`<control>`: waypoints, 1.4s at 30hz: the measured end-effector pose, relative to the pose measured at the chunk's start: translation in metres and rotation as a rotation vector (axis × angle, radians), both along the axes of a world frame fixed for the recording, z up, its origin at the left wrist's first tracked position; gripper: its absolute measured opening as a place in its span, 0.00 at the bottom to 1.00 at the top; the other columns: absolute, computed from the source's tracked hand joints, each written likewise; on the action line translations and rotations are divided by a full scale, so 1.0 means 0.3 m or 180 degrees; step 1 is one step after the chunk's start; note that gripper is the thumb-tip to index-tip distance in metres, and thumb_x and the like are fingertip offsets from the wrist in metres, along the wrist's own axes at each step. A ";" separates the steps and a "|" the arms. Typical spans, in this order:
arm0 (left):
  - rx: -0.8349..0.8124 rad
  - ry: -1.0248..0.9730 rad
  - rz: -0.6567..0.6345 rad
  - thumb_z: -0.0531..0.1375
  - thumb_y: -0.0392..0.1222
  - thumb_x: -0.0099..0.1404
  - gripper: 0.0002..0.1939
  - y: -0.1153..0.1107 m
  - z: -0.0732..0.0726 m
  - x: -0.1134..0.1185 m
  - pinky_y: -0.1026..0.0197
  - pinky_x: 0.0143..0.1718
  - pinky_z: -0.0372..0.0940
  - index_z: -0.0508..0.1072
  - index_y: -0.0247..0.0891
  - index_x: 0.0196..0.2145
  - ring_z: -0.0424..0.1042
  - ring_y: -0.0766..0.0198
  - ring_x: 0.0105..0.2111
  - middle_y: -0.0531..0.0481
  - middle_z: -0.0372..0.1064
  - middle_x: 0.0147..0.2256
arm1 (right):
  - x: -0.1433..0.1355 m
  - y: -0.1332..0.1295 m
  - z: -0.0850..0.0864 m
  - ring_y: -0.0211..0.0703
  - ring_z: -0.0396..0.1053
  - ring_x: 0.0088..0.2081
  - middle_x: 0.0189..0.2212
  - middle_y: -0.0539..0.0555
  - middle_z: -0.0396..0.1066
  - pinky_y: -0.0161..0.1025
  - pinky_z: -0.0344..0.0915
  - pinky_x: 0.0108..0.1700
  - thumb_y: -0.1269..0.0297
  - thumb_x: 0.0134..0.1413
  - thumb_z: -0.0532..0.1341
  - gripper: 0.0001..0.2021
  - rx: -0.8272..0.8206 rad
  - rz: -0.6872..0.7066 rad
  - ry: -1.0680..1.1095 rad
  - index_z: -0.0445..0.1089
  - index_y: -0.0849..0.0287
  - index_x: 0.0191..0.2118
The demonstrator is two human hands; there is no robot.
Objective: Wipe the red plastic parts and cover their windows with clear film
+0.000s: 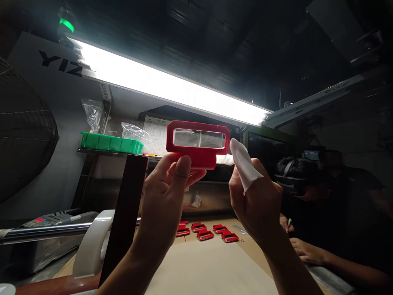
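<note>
My left hand [172, 180] is closed on the lower part of a red plastic frame [190, 162], raised in front of the lamp. The frame has cut corners and a long window [187, 138] with a clear, smudged-looking pane and a vertical line across it. Just right of the frame, apart from it, is my right hand [258, 198]. A white finger cot [242, 162] covers its one raised digit, while the other fingers curl into the palm. Nothing shows inside that curl. Several similar red frames [205, 234] lie on the table below.
A bright tube lamp [172, 86] hangs above. Behind, a shelf bears a green bin [110, 143] and plastic bags. White tape roll [93, 243] and dark upright panel [124, 213] stand at left, near a fan [27, 127]. A co-worker [344, 205] sits at right, one hand on the table.
</note>
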State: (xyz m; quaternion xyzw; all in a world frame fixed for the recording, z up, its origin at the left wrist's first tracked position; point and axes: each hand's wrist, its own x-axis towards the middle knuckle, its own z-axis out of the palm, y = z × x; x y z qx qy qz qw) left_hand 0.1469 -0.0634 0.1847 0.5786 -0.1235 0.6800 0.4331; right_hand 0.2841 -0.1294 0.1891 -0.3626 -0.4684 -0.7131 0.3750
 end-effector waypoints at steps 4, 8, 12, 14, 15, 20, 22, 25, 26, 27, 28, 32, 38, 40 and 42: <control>0.0019 0.0006 0.0014 0.60 0.49 0.65 0.10 0.002 -0.002 0.000 0.60 0.44 0.73 0.74 0.40 0.36 0.76 0.64 0.36 0.54 0.77 0.33 | -0.008 -0.007 0.004 0.32 0.47 0.19 0.25 0.50 0.60 0.34 0.47 0.20 0.71 0.62 0.49 0.11 0.0030 -0.0093 -0.0032 0.62 0.59 0.29; -0.0010 0.0004 0.0003 0.60 0.50 0.65 0.10 0.004 -0.004 -0.004 0.61 0.44 0.73 0.74 0.40 0.35 0.77 0.65 0.35 0.54 0.77 0.32 | -0.007 -0.010 0.008 0.33 0.49 0.20 0.26 0.51 0.62 0.34 0.47 0.21 0.72 0.61 0.50 0.10 0.0099 -0.0179 -0.0117 0.64 0.60 0.30; -0.0019 0.0025 0.0007 0.61 0.49 0.65 0.10 0.004 -0.007 -0.009 0.62 0.44 0.73 0.74 0.40 0.35 0.77 0.65 0.35 0.55 0.77 0.31 | -0.001 -0.008 0.013 0.34 0.49 0.20 0.26 0.51 0.63 0.34 0.47 0.21 0.70 0.63 0.50 0.09 0.0204 -0.0291 -0.0308 0.66 0.61 0.36; -0.0012 0.0056 0.0013 0.61 0.49 0.65 0.10 0.002 -0.008 -0.009 0.62 0.44 0.73 0.74 0.40 0.35 0.77 0.65 0.35 0.55 0.77 0.31 | -0.001 -0.007 0.016 0.34 0.50 0.20 0.26 0.51 0.63 0.34 0.47 0.21 0.70 0.63 0.50 0.09 0.0251 -0.0365 -0.0299 0.67 0.61 0.36; -0.0001 0.0079 0.0010 0.60 0.49 0.65 0.10 0.001 -0.008 -0.009 0.62 0.44 0.73 0.74 0.40 0.36 0.77 0.65 0.35 0.55 0.77 0.32 | -0.001 -0.008 0.018 0.34 0.50 0.20 0.26 0.51 0.63 0.34 0.47 0.21 0.70 0.62 0.50 0.09 0.0272 -0.0402 -0.0280 0.67 0.61 0.35; -0.0043 0.0037 -0.0037 0.61 0.48 0.64 0.10 -0.018 -0.002 -0.009 0.63 0.42 0.74 0.75 0.39 0.34 0.77 0.65 0.34 0.54 0.77 0.31 | -0.003 -0.017 0.021 0.33 0.51 0.21 0.25 0.51 0.63 0.34 0.46 0.22 0.73 0.60 0.52 0.09 0.0340 -0.0562 -0.0271 0.65 0.60 0.29; -0.0042 -0.0007 -0.0040 0.62 0.48 0.64 0.10 -0.026 0.001 -0.011 0.64 0.42 0.74 0.75 0.39 0.34 0.77 0.65 0.34 0.54 0.77 0.31 | -0.002 -0.022 0.021 0.33 0.51 0.21 0.25 0.50 0.63 0.34 0.47 0.22 0.73 0.59 0.53 0.09 0.0383 -0.0601 -0.0288 0.65 0.60 0.29; -0.0013 -0.0011 -0.0026 0.62 0.48 0.63 0.10 -0.033 0.003 -0.014 0.64 0.41 0.74 0.75 0.38 0.34 0.77 0.64 0.34 0.54 0.77 0.31 | 0.001 -0.024 0.022 0.34 0.51 0.21 0.25 0.50 0.63 0.34 0.47 0.22 0.73 0.59 0.54 0.06 0.0417 -0.0634 -0.0296 0.66 0.60 0.32; -0.0019 -0.0012 -0.0028 0.62 0.48 0.64 0.10 -0.034 0.002 -0.014 0.64 0.41 0.74 0.75 0.38 0.34 0.77 0.64 0.34 0.54 0.77 0.31 | 0.002 -0.023 0.022 0.34 0.51 0.21 0.25 0.50 0.63 0.35 0.47 0.22 0.73 0.59 0.54 0.06 0.0422 -0.0631 -0.0300 0.67 0.60 0.33; -0.0028 -0.0009 -0.0028 0.62 0.48 0.63 0.10 -0.034 0.002 -0.015 0.64 0.41 0.74 0.75 0.38 0.34 0.77 0.64 0.34 0.54 0.77 0.31 | 0.004 -0.022 0.022 0.34 0.50 0.21 0.25 0.50 0.63 0.35 0.47 0.22 0.73 0.59 0.53 0.06 0.0416 -0.0624 -0.0301 0.67 0.60 0.35; -0.0046 -0.0014 -0.0024 0.62 0.48 0.63 0.10 -0.033 0.001 -0.014 0.63 0.41 0.74 0.75 0.38 0.33 0.77 0.64 0.34 0.54 0.77 0.31 | 0.005 -0.021 0.022 0.35 0.50 0.21 0.25 0.50 0.62 0.35 0.47 0.22 0.73 0.60 0.53 0.06 0.0414 -0.0606 -0.0305 0.67 0.60 0.35; -0.0102 -0.0003 0.0022 0.63 0.48 0.63 0.10 -0.030 0.002 -0.013 0.63 0.41 0.74 0.75 0.38 0.34 0.77 0.64 0.33 0.54 0.77 0.30 | 0.012 -0.018 0.020 0.35 0.51 0.21 0.25 0.51 0.63 0.34 0.48 0.22 0.72 0.60 0.53 0.06 0.0401 -0.0530 -0.0310 0.66 0.60 0.35; -0.0106 0.0014 0.0031 0.62 0.49 0.63 0.11 -0.028 0.005 -0.016 0.63 0.41 0.74 0.75 0.38 0.34 0.77 0.65 0.32 0.53 0.77 0.30 | 0.013 -0.027 0.015 0.34 0.51 0.19 0.26 0.52 0.62 0.33 0.49 0.21 0.71 0.60 0.52 0.08 0.0394 -0.0487 -0.0197 0.64 0.60 0.30; -0.0119 -0.0004 0.0024 0.62 0.48 0.63 0.10 -0.029 0.006 -0.016 0.64 0.41 0.74 0.75 0.38 0.34 0.77 0.65 0.32 0.54 0.77 0.30 | 0.008 -0.028 0.014 0.34 0.51 0.19 0.25 0.52 0.62 0.33 0.49 0.21 0.70 0.60 0.52 0.09 0.0365 -0.0462 -0.0218 0.64 0.60 0.29; -0.0130 0.0009 0.0027 0.63 0.48 0.62 0.10 -0.031 0.006 -0.016 0.64 0.41 0.74 0.76 0.38 0.34 0.77 0.65 0.32 0.53 0.77 0.30 | 0.001 -0.027 0.015 0.34 0.51 0.20 0.25 0.51 0.62 0.33 0.49 0.22 0.70 0.61 0.51 0.09 0.0342 -0.0416 -0.0243 0.64 0.60 0.30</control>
